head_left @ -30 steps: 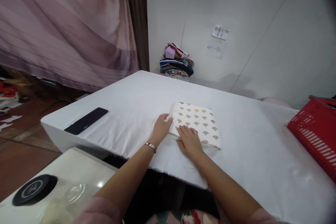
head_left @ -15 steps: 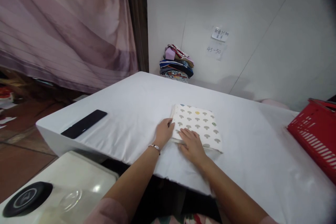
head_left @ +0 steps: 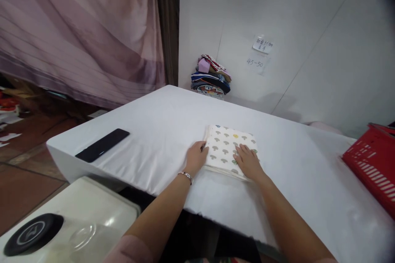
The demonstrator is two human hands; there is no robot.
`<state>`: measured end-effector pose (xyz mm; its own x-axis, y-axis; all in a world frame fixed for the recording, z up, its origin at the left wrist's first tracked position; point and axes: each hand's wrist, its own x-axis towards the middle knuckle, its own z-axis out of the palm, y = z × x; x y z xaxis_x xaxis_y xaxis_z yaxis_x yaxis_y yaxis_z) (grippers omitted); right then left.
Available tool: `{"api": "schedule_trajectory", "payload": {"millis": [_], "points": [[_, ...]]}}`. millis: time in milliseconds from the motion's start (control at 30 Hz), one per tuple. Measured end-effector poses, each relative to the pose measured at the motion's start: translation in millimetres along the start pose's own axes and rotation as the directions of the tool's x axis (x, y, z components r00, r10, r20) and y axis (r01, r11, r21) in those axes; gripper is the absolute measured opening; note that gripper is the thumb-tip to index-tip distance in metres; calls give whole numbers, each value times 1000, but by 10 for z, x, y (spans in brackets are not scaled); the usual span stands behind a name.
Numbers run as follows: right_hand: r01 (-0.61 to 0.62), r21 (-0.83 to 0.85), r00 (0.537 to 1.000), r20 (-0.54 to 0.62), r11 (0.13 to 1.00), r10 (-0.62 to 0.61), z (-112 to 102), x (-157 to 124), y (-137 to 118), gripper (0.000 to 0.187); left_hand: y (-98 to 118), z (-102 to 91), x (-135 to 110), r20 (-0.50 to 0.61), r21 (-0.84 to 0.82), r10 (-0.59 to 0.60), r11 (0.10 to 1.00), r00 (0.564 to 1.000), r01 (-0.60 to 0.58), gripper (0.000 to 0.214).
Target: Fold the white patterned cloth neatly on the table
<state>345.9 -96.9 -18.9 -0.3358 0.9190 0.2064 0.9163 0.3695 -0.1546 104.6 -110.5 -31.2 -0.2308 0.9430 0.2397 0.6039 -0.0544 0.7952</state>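
One folded mushroom-print cloth (head_left: pixel 219 148) is lying near the front edge of the white-covered table (head_left: pixel 166 119). The left hand (head_left: pixel 196 159) is cupping its left side; whether it is pinching the layers, I cannot tell. The right hand (head_left: pixel 250 163) is resting on top, fingers slightly spread. Light, even pressing while bracing that side should be suiting the layers best. Leftward, the covering is rippling near a black phone (head_left: pixel 103 144); a red plastic basket (head_left: pixel 378 144) is standing at right.

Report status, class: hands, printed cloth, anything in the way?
Left hand at left edge of folded cloth. Right hand on top. Cloth on white table. Nothing blocking; black phone, red basket both apart from it.
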Motion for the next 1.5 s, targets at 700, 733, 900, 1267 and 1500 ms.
{"api": "schedule_trajectory", "payload": {"millis": [700, 733, 900, 1267, 1500], "points": [[47, 21, 981, 187, 999, -50, -142, 850, -592, 55, 67, -58, -27, 25, 47, -10, 999, 1000, 8, 26], [39, 8, 983, 178, 999, -40, -82, 920, -616, 53, 63, -54, -27, 23, 48, -8, 999, 1000, 7, 26], [40, -68, 987, 157, 997, -29, 199, 1055, -631, 45, 56, -48, -21, 11, 47, -2, 999, 1000, 1, 24], [78, 17, 989, 122, 997, -80, 71, 1439, -604, 31, 86, -69, -33, 18, 61, 5, 998, 1000, -6, 23], [34, 20, 986, 165, 999, -37, 274, 1647, -748, 37, 109, -80, -53, 38, 84, -6, 996, 999, 3, 23]]}}
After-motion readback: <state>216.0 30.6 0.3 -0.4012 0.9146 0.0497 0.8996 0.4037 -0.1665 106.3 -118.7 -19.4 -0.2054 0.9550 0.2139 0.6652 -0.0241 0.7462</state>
